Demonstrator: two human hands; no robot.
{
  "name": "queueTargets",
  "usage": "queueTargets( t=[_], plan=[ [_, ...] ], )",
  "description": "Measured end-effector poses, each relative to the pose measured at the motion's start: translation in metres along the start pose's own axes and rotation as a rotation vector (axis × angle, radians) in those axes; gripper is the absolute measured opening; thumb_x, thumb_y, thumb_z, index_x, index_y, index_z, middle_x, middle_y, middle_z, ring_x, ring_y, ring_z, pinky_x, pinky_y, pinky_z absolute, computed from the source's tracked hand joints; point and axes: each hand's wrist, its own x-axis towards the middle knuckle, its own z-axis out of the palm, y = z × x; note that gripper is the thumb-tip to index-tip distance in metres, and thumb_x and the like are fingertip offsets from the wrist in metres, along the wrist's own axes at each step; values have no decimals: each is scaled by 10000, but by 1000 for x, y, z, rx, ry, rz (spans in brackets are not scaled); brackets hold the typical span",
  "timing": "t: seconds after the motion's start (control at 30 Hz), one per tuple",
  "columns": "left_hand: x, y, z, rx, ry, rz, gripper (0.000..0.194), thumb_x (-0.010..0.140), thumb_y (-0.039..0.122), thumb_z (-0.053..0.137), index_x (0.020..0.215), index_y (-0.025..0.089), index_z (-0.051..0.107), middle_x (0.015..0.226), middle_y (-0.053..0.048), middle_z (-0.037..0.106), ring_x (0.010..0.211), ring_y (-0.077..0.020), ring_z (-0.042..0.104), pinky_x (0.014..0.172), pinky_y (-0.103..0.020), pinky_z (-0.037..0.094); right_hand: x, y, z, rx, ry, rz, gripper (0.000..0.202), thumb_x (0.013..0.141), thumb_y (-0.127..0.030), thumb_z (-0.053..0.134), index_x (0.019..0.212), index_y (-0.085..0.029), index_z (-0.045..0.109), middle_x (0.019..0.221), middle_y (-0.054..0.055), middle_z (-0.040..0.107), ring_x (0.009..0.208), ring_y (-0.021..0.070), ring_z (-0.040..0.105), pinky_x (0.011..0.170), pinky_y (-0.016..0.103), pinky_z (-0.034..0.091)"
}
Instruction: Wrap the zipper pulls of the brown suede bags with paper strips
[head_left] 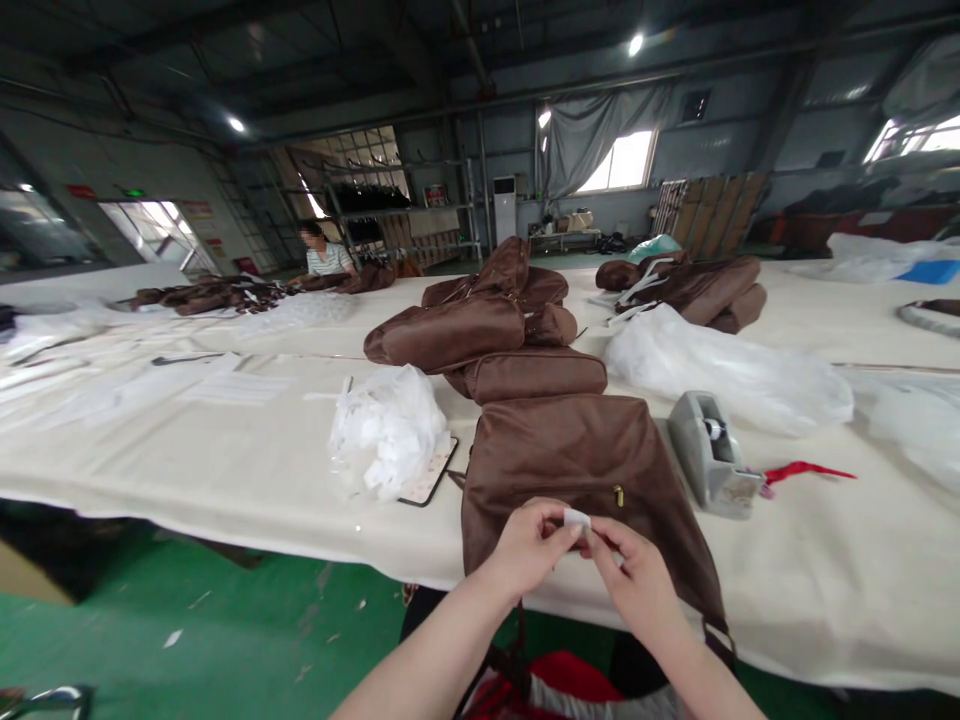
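Note:
Both hands meet over the near edge of a brown leather-look bag that lies flat on the table. Between them is a small white paper slip. My left hand pinches it with thumb and fingers, and my right hand has its fingers closed at the slip's other side. A brass-coloured zip pull shows on the bag just beyond my hands. Right of the bag stands a grey tape dispenser with a red strip at its front.
More brown bags are piled behind, with others at back right. A clear plastic bag of white pieces rests partly on a phone-like flat object. Plastic wrapping lies right. A person sits far left across the table.

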Motion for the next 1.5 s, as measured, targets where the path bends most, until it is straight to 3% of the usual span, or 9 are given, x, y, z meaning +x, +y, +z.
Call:
queueTargets(
  t=[0.1,0.3,0.43,0.6,0.9,1.07,1.23,1.37,1.5],
  plan=[
    [3,-6,5,-137,11,-104,266,750,371,657,867,132,668,747,-40,671,620,-128,592,487,-192,414,3,4,-7,21,-72,47,264,908,-354,466,984,-205,671,829,41,710,735,180,666,694,269,522],
    [30,-15,11,-70,29,-119,123,782,265,634,813,149,658,710,-16,672,632,-118,619,564,-204,489,31,45,-33,-503,139,128,258,871,-336,511,1033,-164,615,962,103,689,845,221,660,772,317,493],
    [58,-27,17,-72,10,-190,49,820,184,591,816,142,616,730,-27,687,612,-100,636,534,-181,481,49,65,-37,-793,93,289,206,838,-309,563,962,-149,600,894,116,684,803,242,670,703,311,468],
    [69,-48,20,-68,-28,-239,61,832,140,569,773,139,588,672,-13,676,518,-67,590,487,-157,442,58,70,-31,-927,11,318,117,839,-238,522,871,-161,605,838,107,690,759,227,679,637,287,434],
    [68,-53,18,-69,-42,-257,66,840,178,573,786,141,579,664,3,671,500,-64,582,509,-173,462,63,69,-24,-955,-114,177,212,918,-146,409,856,-127,611,838,151,693,749,220,677,633,286,422],
    [72,-52,21,9,-41,-273,70,824,146,550,764,144,585,615,14,652,429,-57,522,429,-161,398,58,63,-15,-916,-127,82,239,938,-140,382,830,-157,595,829,102,683,744,194,665,629,270,410],
    [84,-48,37,81,-67,-291,45,759,126,582,753,154,616,582,13,643,469,-100,581,436,-181,426,47,73,-11,-770,10,6,224,922,-162,424,785,-175,601,769,64,669,727,183,648,655,266,426],
    [90,-47,57,116,-80,-336,61,730,153,604,672,152,619,517,-6,620,471,-154,615,415,-213,438,32,84,-10,-651,178,-79,223,931,-243,447,940,-172,658,861,75,695,769,195,644,713,287,455],
    [90,-47,64,111,-66,-361,95,732,168,593,646,150,628,542,-19,638,454,-143,603,389,-199,415,23,83,-8,-675,219,-136,247,928,-249,454,1017,-174,673,849,68,691,745,190,639,720,294,463]
  ],
)
